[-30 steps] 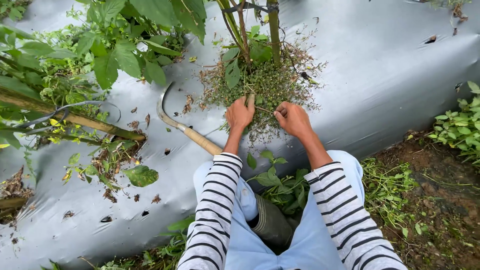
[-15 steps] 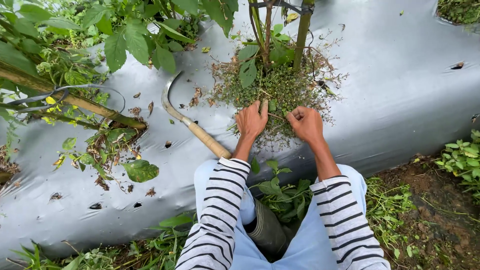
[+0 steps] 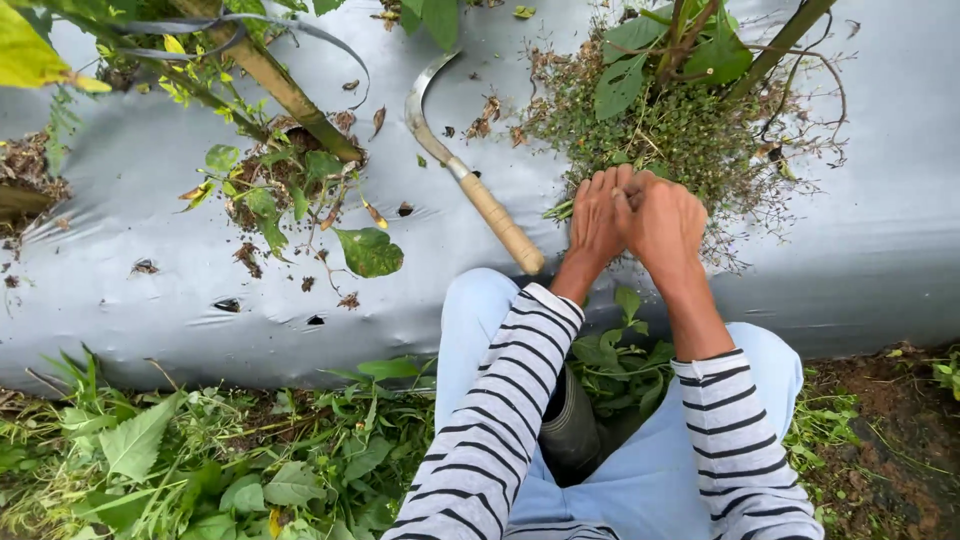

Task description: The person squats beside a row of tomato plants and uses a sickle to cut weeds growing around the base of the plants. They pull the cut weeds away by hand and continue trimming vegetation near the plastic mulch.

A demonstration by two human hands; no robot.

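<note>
2 hands now pressed together, left hand (image 3: 596, 215), right hand (image 3: 665, 225), fingers clamped on weed clump (image 3: 680, 130), grey plastic mulch (image 3: 150, 300), sickle (image 3: 470, 180) beside

Mulch sheet (image 3: 150, 220): we see smooth, glossy grey plastic.
Sickle (image 3: 470, 180): dull metal blade, matt wooden handle.
Sleeves (image 3: 500, 420): striped cloth.

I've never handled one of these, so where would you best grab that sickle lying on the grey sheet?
Probably by the wooden handle of the sickle, coming from its lower end nearest the left hand. The handle is straight, round and lies flat on the plastic sheet with nothing on it, while the curved blade points away toward the plants.
</note>
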